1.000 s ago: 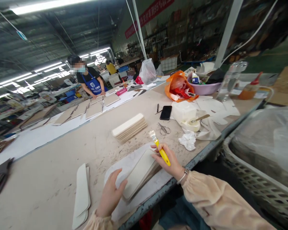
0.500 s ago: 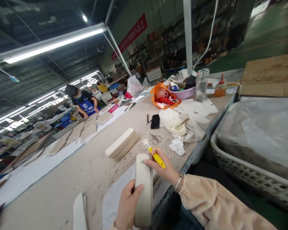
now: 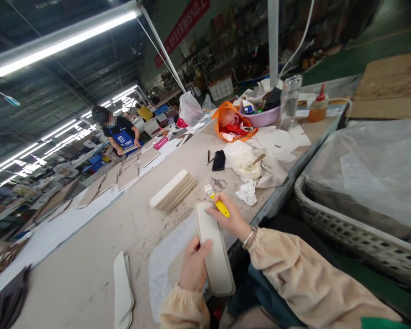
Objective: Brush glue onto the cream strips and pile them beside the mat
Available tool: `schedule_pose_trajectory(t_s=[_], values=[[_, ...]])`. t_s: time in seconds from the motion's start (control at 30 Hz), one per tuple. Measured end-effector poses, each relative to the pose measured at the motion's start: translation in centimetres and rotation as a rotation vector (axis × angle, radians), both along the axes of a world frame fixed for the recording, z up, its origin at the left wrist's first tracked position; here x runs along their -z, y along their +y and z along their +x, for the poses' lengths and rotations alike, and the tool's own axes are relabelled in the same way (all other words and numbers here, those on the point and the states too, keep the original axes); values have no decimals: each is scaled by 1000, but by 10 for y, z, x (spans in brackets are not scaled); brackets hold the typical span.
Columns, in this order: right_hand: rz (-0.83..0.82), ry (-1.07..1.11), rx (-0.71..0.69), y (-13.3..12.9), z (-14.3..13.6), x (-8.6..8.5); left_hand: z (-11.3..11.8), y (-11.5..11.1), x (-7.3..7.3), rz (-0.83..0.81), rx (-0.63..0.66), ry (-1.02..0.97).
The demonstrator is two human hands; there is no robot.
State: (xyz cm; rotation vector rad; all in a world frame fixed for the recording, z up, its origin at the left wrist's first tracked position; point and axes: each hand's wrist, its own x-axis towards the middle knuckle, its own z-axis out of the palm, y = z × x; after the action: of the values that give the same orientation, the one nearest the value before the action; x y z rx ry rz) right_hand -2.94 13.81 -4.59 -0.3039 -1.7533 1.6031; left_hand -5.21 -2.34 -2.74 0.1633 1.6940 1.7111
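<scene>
A long pale panel with rounded ends is held between both hands over the table's near edge. My left hand grips its left side, thumb on top. My right hand pinches the panel's far end and also holds a yellow-handled brush, its whitish bristles pointing away. Beneath lies a white sheet. Beyond it stands a stack of similar panels. Loose pale pieces lie at the left. Scissors rest just past the brush.
Farther right are a phone, crumpled tissue, an open white bag, an orange bag, a purple basin and a glue bottle. A plastic crate stands right of the table. Across it, a person in a blue apron works.
The panel has tilted, its near end swinging right. My left hand has moved up and right with it, showing more sleeve. The camera view has shifted slightly, and the other person now lifts a board.
</scene>
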Motion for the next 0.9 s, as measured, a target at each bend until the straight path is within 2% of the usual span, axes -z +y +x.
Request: schedule_pose_trajectory(t_s=[0.13,0.27,0.5,0.9], values=[[-27,5,21,6,0,3,10,-1,0,53,24,-207],[-115,9,47,15,-4,13,28,-14,5,10,78,-374],[-69,-1,53,18,-2,13,45,-44,22,-101,143,-333],[25,-15,55,13,-4,11,52,-46,33,-84,66,-279]])
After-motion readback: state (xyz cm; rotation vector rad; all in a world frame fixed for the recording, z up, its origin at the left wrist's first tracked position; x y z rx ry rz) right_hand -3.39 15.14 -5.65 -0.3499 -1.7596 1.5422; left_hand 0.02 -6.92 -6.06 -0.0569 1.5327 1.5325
